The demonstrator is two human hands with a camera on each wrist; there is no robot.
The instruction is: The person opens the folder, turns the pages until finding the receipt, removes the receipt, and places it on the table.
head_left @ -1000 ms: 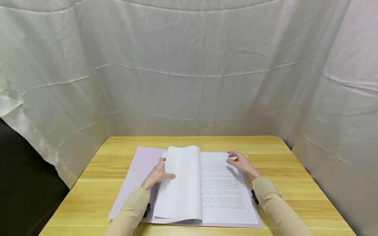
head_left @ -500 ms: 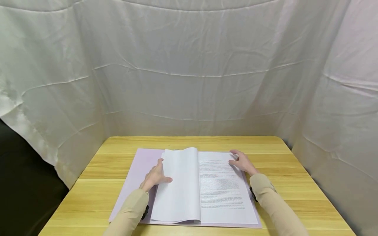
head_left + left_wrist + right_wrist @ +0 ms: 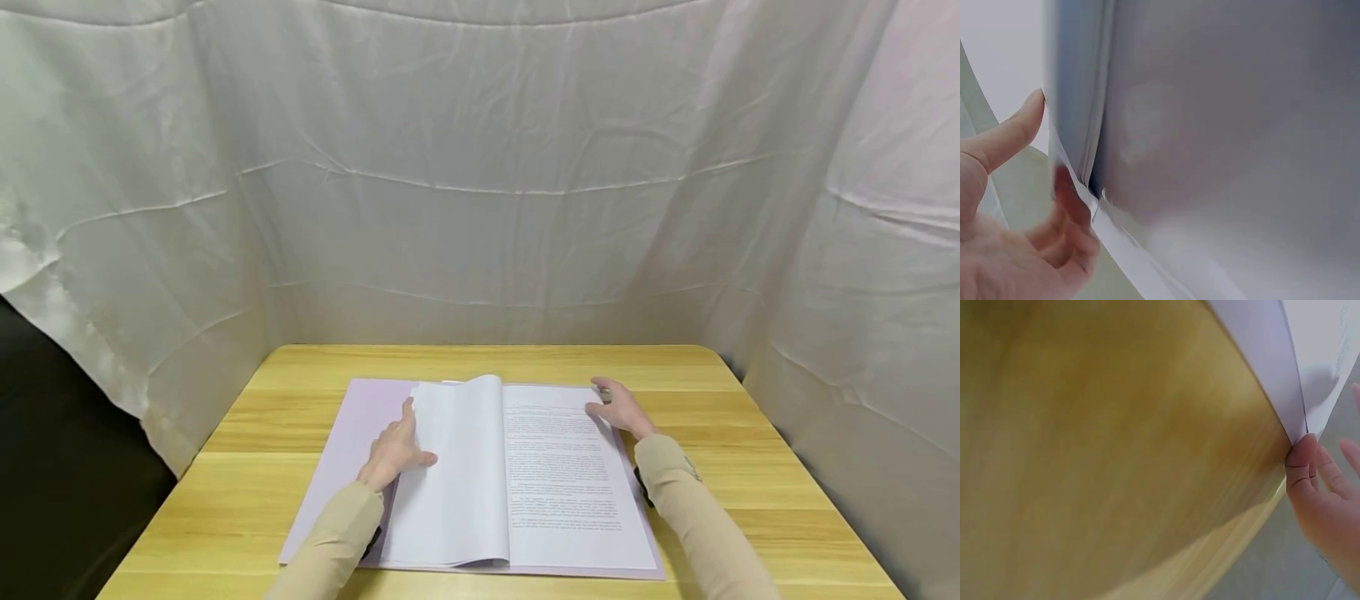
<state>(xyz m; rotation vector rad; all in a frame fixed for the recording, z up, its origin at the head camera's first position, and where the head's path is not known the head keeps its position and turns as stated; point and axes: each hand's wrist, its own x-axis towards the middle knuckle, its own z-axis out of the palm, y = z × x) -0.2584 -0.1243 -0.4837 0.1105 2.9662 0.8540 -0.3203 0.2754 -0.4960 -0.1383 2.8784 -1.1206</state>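
A lavender folder (image 3: 371,425) lies spread on the table. Several white sheets (image 3: 459,475) are turned over to its left side, curving up near the middle. On the right lies a printed page (image 3: 562,467) full of small text. My left hand (image 3: 396,450) rests at the outer edge of the turned sheets, thumb spread over the paper. In the left wrist view, the left thumb (image 3: 1022,128) touches a sheet's edge. My right hand (image 3: 621,408) is at the printed page's upper right edge, loosely curved, and in the right wrist view a fingertip (image 3: 1304,450) touches the page and folder edge.
The folder rests on a yellow wood-grain table (image 3: 735,483) with rounded far corners. Pale grey cloth (image 3: 480,183) hangs behind the table and along both sides. Something black (image 3: 60,467) shows at the lower left.
My left hand has moved slightly left and down, and the turned sheets lie a little further left. My right hand has shifted right, from over the printed page to its edge.
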